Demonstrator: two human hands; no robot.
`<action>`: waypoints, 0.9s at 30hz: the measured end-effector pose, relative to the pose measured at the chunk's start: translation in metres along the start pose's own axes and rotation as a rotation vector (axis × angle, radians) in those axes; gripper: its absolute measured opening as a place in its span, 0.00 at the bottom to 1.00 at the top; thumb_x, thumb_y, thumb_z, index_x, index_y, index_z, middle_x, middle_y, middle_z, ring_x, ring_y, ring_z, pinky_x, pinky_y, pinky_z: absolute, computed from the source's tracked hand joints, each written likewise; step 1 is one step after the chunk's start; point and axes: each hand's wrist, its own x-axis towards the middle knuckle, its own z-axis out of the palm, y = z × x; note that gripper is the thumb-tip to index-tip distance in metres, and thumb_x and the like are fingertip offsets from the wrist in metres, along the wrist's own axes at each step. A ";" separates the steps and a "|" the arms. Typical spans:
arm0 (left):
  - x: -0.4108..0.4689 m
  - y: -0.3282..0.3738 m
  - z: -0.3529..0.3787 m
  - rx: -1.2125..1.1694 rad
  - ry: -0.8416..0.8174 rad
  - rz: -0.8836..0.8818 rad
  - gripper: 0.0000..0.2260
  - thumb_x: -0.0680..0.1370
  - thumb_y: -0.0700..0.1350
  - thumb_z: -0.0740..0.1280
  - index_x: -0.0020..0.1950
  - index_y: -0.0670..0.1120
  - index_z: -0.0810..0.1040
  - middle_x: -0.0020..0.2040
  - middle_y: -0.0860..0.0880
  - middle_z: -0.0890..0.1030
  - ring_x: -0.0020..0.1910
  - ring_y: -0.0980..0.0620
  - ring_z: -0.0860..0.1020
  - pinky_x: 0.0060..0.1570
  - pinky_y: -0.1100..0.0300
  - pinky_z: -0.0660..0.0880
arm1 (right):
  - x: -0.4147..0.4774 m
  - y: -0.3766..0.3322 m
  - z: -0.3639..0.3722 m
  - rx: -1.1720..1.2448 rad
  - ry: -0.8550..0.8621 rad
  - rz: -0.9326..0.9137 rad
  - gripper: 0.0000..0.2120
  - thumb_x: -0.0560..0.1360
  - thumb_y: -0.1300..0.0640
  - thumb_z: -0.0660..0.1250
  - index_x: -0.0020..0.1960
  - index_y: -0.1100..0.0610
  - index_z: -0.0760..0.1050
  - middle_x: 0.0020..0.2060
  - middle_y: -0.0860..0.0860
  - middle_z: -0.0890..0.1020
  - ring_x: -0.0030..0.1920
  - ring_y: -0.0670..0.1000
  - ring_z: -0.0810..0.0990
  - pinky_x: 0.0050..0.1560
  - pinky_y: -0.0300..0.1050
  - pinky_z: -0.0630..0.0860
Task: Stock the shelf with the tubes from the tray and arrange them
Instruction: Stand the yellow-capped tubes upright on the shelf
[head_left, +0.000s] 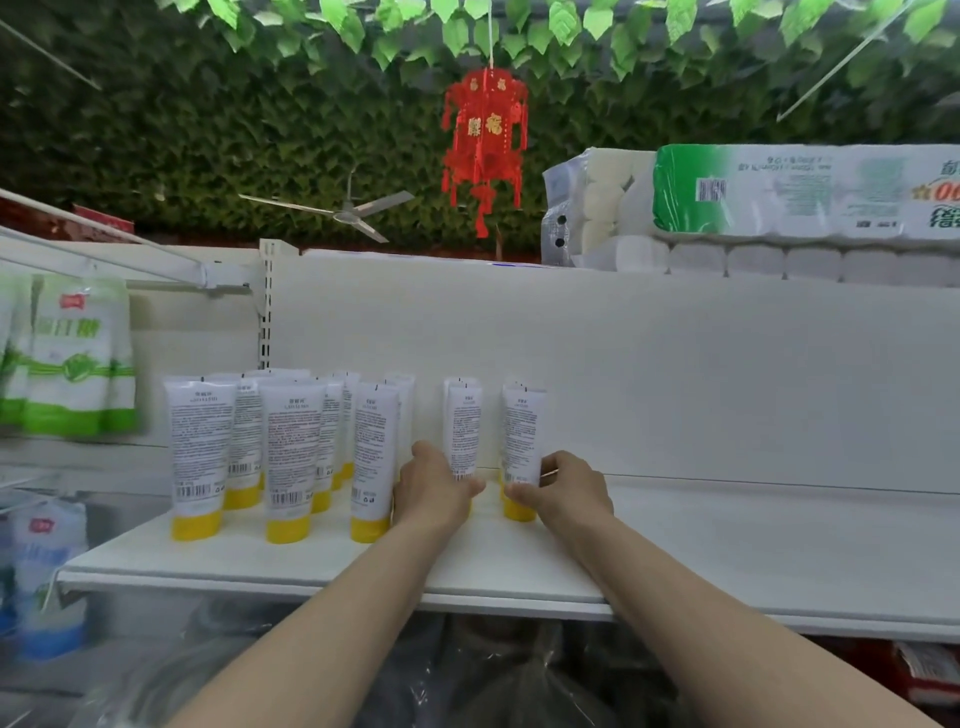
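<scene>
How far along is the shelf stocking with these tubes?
Done: several rows of tubes stand cap-down on the shelf. In hand: the left hand grips one tube, the right hand a second tube, beside those rows. Left: the tray is out of view, so remaining stock can't be judged.

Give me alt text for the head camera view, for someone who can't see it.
The left hand grips a white plastic tube and the right hand grips the neighbouring yellow-capped white tube, both upright on a white shelf. More matching tubes stand in rows to their left.
</scene>
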 end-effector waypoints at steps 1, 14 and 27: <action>0.000 -0.001 0.000 0.003 -0.002 -0.004 0.25 0.74 0.52 0.73 0.62 0.42 0.67 0.63 0.43 0.77 0.61 0.41 0.76 0.56 0.51 0.73 | 0.001 0.001 0.000 0.005 -0.003 0.001 0.21 0.63 0.38 0.75 0.48 0.46 0.74 0.49 0.46 0.82 0.51 0.50 0.80 0.55 0.50 0.77; -0.001 -0.002 0.001 0.008 0.003 -0.003 0.25 0.74 0.51 0.73 0.62 0.41 0.66 0.63 0.43 0.77 0.61 0.41 0.76 0.56 0.51 0.74 | 0.006 0.005 0.003 0.040 -0.059 0.039 0.23 0.56 0.39 0.76 0.46 0.46 0.74 0.51 0.48 0.81 0.52 0.52 0.80 0.57 0.53 0.78; -0.004 -0.001 0.002 0.025 -0.002 0.002 0.26 0.74 0.51 0.74 0.62 0.41 0.64 0.63 0.42 0.77 0.62 0.39 0.76 0.57 0.49 0.74 | 0.004 0.003 -0.001 -0.002 -0.034 0.043 0.23 0.59 0.39 0.79 0.46 0.46 0.72 0.51 0.48 0.81 0.53 0.51 0.79 0.57 0.52 0.77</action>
